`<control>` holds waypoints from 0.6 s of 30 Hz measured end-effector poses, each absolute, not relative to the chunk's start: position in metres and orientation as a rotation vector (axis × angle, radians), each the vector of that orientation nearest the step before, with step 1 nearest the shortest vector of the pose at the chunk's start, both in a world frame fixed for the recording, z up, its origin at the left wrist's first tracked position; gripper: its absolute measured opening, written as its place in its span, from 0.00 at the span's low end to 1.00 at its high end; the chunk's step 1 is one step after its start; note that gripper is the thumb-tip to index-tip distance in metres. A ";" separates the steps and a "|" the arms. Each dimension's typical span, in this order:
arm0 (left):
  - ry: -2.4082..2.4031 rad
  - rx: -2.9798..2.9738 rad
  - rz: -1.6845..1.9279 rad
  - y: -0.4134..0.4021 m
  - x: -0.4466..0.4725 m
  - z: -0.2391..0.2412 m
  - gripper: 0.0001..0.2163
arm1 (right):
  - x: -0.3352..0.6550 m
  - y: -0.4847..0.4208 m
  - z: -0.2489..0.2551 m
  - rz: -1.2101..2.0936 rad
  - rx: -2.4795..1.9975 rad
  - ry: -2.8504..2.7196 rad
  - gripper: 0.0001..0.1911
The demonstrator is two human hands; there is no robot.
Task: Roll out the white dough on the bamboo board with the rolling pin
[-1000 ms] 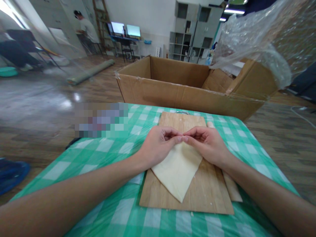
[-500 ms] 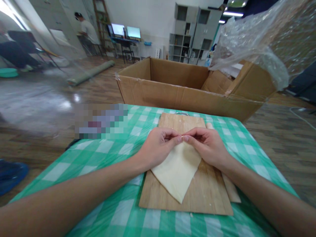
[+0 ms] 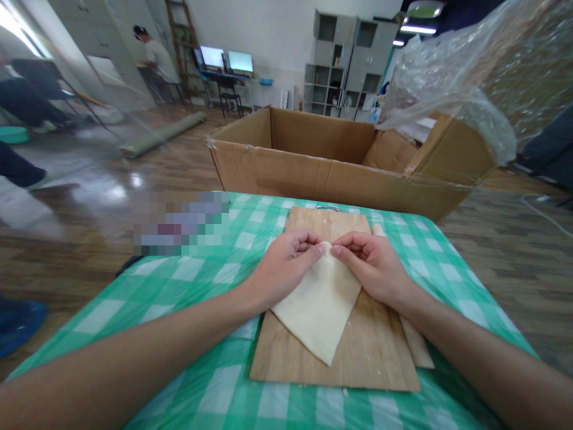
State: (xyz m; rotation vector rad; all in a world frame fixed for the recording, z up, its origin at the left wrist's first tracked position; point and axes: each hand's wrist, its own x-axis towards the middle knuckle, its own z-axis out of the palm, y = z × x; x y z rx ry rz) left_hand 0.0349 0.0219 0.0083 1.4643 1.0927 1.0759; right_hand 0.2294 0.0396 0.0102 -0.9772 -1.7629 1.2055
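A pale, flat sheet of dough [image 3: 320,310] lies over a wooden cutting board [image 3: 371,352], one corner pointing toward me. At its far end, my left hand [image 3: 290,266] pinches the dough's edge between thumb and fingers. My right hand [image 3: 371,263] pinches the same end just to the right, the fingertips of both hands close together. A small bit of dough shows between the thumbs. Under my right forearm a wooden rolling pin [image 3: 416,343] lies along the board's right side, partly hidden.
The board rests on a table with a green checked cloth [image 3: 210,352]. A blurred-out item [image 3: 183,224] sits at its far left corner. Beyond stands a large cardboard box [image 3: 313,170] with plastic wrap [image 3: 452,83]. A person [image 3: 156,60] sits far back left.
My fingertips have moved slightly apart, showing more of the dough's far tip between them. A dark-clothed leg has come into view at the left edge.
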 end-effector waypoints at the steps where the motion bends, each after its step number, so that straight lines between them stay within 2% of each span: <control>1: 1.078 1.481 1.081 0.022 0.035 0.008 0.11 | 0.229 0.039 0.009 1.182 -0.968 -1.781 0.14; 8: 1.054 1.518 1.145 0.022 0.035 0.003 0.09 | 0.228 0.040 0.006 1.118 -0.954 -1.885 0.13; 14: 1.038 1.456 1.048 0.022 0.035 0.003 0.14 | 0.230 0.040 0.009 1.013 -0.963 -1.960 0.16; 18: 1.050 1.485 1.026 0.021 0.035 0.007 0.12 | 0.230 0.038 0.007 0.983 -0.980 -1.958 0.15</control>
